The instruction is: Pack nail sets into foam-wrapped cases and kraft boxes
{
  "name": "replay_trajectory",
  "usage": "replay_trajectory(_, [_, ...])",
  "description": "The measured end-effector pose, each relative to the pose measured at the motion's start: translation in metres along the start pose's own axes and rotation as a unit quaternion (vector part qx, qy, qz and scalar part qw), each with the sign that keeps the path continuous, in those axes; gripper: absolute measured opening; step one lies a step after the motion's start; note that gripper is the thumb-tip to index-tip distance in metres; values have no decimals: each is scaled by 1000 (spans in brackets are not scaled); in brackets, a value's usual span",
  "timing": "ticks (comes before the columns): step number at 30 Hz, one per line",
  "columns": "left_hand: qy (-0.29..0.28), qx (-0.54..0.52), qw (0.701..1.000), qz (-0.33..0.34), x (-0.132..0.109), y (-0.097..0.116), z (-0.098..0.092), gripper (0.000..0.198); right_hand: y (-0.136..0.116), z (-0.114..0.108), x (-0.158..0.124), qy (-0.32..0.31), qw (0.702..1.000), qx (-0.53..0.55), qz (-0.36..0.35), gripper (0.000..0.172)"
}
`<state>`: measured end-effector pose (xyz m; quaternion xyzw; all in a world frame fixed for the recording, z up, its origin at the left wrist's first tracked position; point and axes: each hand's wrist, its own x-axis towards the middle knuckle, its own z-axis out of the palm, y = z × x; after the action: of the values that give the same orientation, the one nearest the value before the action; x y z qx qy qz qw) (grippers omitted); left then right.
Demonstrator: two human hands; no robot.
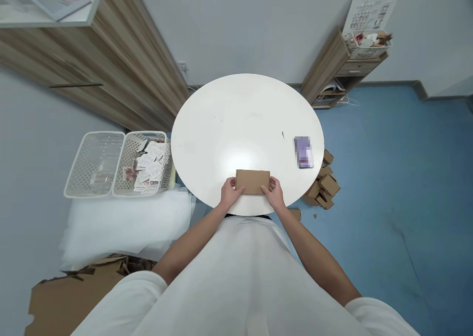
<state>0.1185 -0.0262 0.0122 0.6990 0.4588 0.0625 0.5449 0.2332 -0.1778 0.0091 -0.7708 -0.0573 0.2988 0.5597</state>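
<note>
A small flat brown cardboard box [253, 182] lies near the front edge of the round white table [207, 124], its lid down. My left hand [231, 192] grips its left end, thumb on top and fingers around the side. At the opposite end, my right hand [274, 193] holds the box in the same way. Whether the box rests fully on the table or is slightly raised, I cannot tell. To the right on the tabletop lies a purple rectangular item [303, 151], blurred in the picture.
White baskets, one [142, 166] with printed cards and one [96, 166] with clear plastic, stand left of the table. White sheeting [125, 222] and a big torn carton [74, 301] are below. Several small cardboard boxes [325, 185] lie on the floor right. Wooden cabinets [136, 50] stand behind.
</note>
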Motion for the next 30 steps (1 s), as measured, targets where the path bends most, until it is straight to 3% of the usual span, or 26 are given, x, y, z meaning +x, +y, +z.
replay_trajectory(9, [-50, 89, 995, 12, 7, 2, -5, 58, 3, -1, -3, 40, 980, -195, 9, 51])
replay_trajectory(16, [-59, 118, 991, 28, 10, 9, -6, 52, -7, -3, 0, 22, 971, -235, 42, 47])
replay_trajectory(20, [-74, 138, 987, 31, 4, 21, 9, 50, -4, -24, -1, 17, 971, -233, 41, 46])
replay_trajectory(24, [-108, 136, 983, 59, -14, 50, 62, 55, 13, -82, -8, 75, 976, -199, 38, 50])
replay_trajectory(27, [-156, 134, 973, 103, -30, 79, 127, 63, 32, -147, -16, 157, 972, -172, 43, 53])
replay_trajectory(30, [-245, 128, 953, 125, -43, 106, 199, 68, 52, -215, -21, 227, 958, -158, 80, 57])
